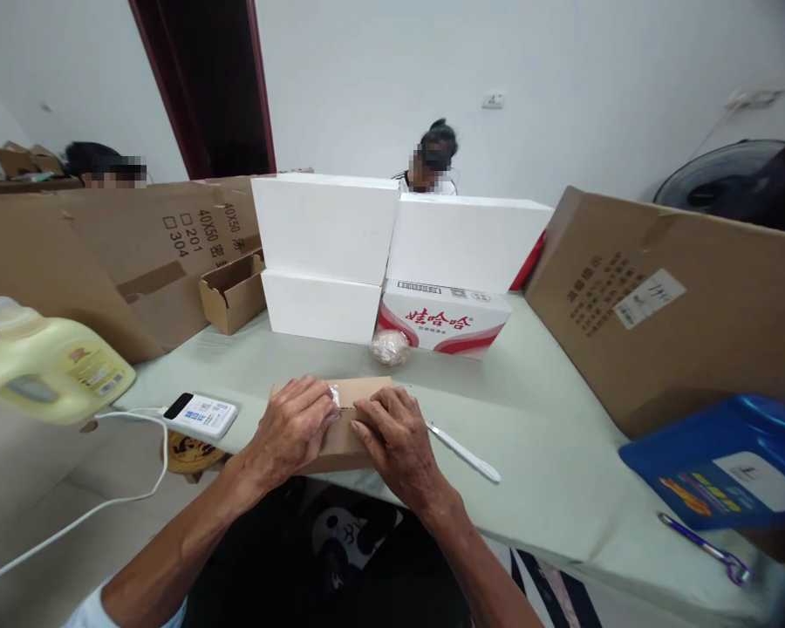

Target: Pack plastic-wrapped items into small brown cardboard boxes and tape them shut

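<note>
A small brown cardboard box [344, 449] sits at the near edge of the table, between my two hands. My left hand [296, 427] is closed on its left side, with the fingers curled over the top. Beside those fingertips shows a bit of clear shiny plastic [333, 395]; I cannot tell whether they pinch it. Closed on the right part of the box is my right hand [396, 440], its fingers bent at a dark slit in the top. A white slim-handled tool [464, 453] lies just right of that hand. Behind the box rests a crumpled clear plastic ball [390, 347].
White boxes [324, 231] and a red-and-white carton [445, 321] stand stacked behind. Large cardboard sheets [680, 323] flank both sides. Left are a yellow jug [52, 366], a cabled power bank [201, 415] and an open box [235, 301]. Right are a blue bottle [726, 462] and a purple pen-like tool [703, 545]. Two people sit beyond.
</note>
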A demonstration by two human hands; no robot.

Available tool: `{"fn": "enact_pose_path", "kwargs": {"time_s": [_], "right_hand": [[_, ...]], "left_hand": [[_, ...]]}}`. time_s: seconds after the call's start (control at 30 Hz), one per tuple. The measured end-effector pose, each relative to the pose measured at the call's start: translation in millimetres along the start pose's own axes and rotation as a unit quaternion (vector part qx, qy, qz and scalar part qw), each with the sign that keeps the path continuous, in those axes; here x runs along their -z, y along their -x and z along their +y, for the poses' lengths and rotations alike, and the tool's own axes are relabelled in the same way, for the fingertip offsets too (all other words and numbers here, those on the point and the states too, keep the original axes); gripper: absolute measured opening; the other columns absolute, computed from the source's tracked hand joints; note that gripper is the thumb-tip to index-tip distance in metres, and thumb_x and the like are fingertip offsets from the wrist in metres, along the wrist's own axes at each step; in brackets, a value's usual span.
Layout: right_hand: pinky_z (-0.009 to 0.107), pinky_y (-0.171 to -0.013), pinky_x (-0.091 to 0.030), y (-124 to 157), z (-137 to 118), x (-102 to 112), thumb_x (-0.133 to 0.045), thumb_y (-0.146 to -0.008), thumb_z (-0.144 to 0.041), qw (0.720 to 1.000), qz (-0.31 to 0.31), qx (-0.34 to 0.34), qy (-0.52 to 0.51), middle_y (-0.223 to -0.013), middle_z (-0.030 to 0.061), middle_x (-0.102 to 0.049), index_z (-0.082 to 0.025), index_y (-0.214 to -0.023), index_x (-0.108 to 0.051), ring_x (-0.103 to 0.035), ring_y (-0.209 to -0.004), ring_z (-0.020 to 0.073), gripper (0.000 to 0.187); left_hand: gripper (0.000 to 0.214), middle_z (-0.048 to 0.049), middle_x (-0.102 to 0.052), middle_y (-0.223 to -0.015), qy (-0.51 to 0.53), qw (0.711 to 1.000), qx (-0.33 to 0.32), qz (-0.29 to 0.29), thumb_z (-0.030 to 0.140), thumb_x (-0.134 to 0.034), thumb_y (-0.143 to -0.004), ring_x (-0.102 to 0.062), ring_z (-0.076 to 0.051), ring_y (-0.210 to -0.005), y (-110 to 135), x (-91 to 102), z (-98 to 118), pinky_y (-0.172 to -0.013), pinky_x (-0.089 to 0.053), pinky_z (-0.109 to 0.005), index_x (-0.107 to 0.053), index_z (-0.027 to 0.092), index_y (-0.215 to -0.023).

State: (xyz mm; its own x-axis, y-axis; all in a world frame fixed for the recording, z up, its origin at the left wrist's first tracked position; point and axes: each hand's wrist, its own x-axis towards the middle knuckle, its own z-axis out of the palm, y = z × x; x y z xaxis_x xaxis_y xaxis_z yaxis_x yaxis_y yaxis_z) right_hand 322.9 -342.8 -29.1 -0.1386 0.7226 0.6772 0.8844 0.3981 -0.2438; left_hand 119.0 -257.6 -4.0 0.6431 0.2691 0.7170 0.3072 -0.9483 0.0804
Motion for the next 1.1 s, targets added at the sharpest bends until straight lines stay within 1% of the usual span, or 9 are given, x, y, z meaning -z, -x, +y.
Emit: {"fn": "enact_pose_path", "kwargs": {"time_s": [0.13, 0.27, 0.37, 0.47, 0.6, 0.7, 0.8, 0.93, 1.1], "right_hand": [[0.041, -0.088, -0.046, -1, 0, -1, -0.066, -0.103, -0.019, 1.000, -0.001, -0.004, 0.002, -0.102, 0.0058, -0.066, -0.022, -0.113, -0.068, -0.056, -0.098, 0.0256, 0.010], [0.042, -0.089, -0.046, -2, -1, 1, -0.065, -0.103, -0.019, 1.000, -0.003, -0.005, 0.000, -0.102, 0.0057, -0.066, -0.022, -0.114, -0.068, -0.056, -0.098, 0.0256, 0.011], [0.042, -0.089, -0.046, -2, -2, 2, -0.064, -0.103, -0.018, 1.000, -0.004, -0.006, -0.007, -0.102, 0.0057, -0.066, -0.022, -0.114, -0.068, -0.056, -0.099, 0.0256, 0.012], [0.042, -0.090, -0.046, -1, -2, 1, -0.065, -0.103, -0.018, 1.000, -0.006, -0.010, -0.007, -0.103, 0.0058, -0.066, -0.023, -0.115, -0.068, -0.057, -0.099, 0.0260, 0.013], [0.042, -0.089, -0.046, 2, -2, -1, -0.064, -0.103, -0.019, 1.000, -0.012, -0.013, -0.001, -0.103, 0.0062, -0.067, -0.023, -0.114, -0.069, -0.057, -0.099, 0.0262, 0.012], [0.042, -0.089, -0.046, 3, -2, -2, -0.064, -0.104, -0.020, 1.000, -0.009, -0.010, 0.000, -0.103, 0.0065, -0.067, -0.022, -0.113, -0.069, -0.056, -0.099, 0.0260, 0.011], [0.042, -0.090, -0.046, 3, -2, -1, -0.064, -0.104, -0.020, 1.000, -0.006, -0.009, -0.005, -0.102, 0.0063, -0.067, -0.022, -0.113, -0.069, -0.056, -0.099, 0.0256, 0.010], [0.042, -0.089, -0.046, 2, -3, 0, -0.064, -0.104, -0.018, 1.000, -0.005, -0.010, -0.010, -0.102, 0.0062, -0.067, -0.022, -0.112, -0.069, -0.056, -0.098, 0.0257, 0.010], [0.042, -0.090, -0.047, 2, -4, 1, -0.065, -0.102, -0.018, 1.000, -0.007, -0.013, -0.012, -0.103, 0.0059, -0.067, -0.023, -0.112, -0.069, -0.056, -0.099, 0.0255, 0.011]], "left_hand": [[0.022, -0.0057, -0.066, -0.090, 0.069, 0.998, 0.011, -0.011, 0.009, -0.051, -0.107, -0.055, -0.022, -0.084, -3, 11.1, 7, -0.077, -0.044, -0.035, -0.060, 0.020, -0.090], [0.023, -0.0033, -0.065, -0.089, 0.174, 0.982, 0.064, -0.043, 0.010, -0.050, -0.109, -0.059, -0.019, -0.087, -7, 30.3, 11, -0.080, -0.047, -0.032, -0.059, 0.021, -0.090], [0.017, -0.0050, -0.069, -0.097, 0.178, 0.977, 0.100, -0.059, 0.013, -0.053, -0.108, -0.063, -0.021, -0.093, -8, 38.2, 7, -0.086, -0.050, -0.034, -0.065, 0.021, -0.097], [0.012, -0.0068, -0.073, -0.105, 0.162, 0.976, 0.119, -0.081, 0.017, -0.059, -0.106, -0.066, -0.023, -0.100, -6, 33.2, 1, -0.089, -0.051, -0.035, -0.071, 0.021, -0.104], [0.025, -0.0016, -0.067, -0.082, 0.172, 0.971, 0.147, -0.079, 0.013, -0.057, -0.103, -0.063, -0.018, -0.080, -4, 16.3, -2, -0.074, -0.048, -0.031, -0.063, 0.021, -0.080], [0.023, -0.0014, -0.065, -0.082, 0.138, 0.975, 0.155, -0.084, 0.014, -0.056, -0.101, -0.060, -0.018, -0.076, -3, 9.4, -1, -0.071, -0.045, -0.031, -0.058, 0.021, -0.079], [0.022, -0.0024, -0.065, -0.086, 0.113, 0.980, 0.135, -0.096, 0.018, -0.053, -0.104, -0.059, -0.019, -0.079, -2, 9.6, -1, -0.073, -0.045, -0.032, -0.057, 0.021, -0.083], [0.024, -0.0029, -0.065, -0.088, 0.114, 0.982, 0.118, -0.088, 0.020, -0.049, -0.108, -0.060, -0.020, -0.083, -1, 14.0, 0, -0.076, -0.046, -0.034, -0.058, 0.021, -0.086], [0.017, -0.0024, -0.067, -0.090, 0.145, 0.972, 0.144, -0.112, 0.020, -0.058, -0.105, -0.062, -0.020, -0.084, -5, 16.8, 4, -0.077, -0.047, -0.033, -0.061, 0.021, -0.089]]}}
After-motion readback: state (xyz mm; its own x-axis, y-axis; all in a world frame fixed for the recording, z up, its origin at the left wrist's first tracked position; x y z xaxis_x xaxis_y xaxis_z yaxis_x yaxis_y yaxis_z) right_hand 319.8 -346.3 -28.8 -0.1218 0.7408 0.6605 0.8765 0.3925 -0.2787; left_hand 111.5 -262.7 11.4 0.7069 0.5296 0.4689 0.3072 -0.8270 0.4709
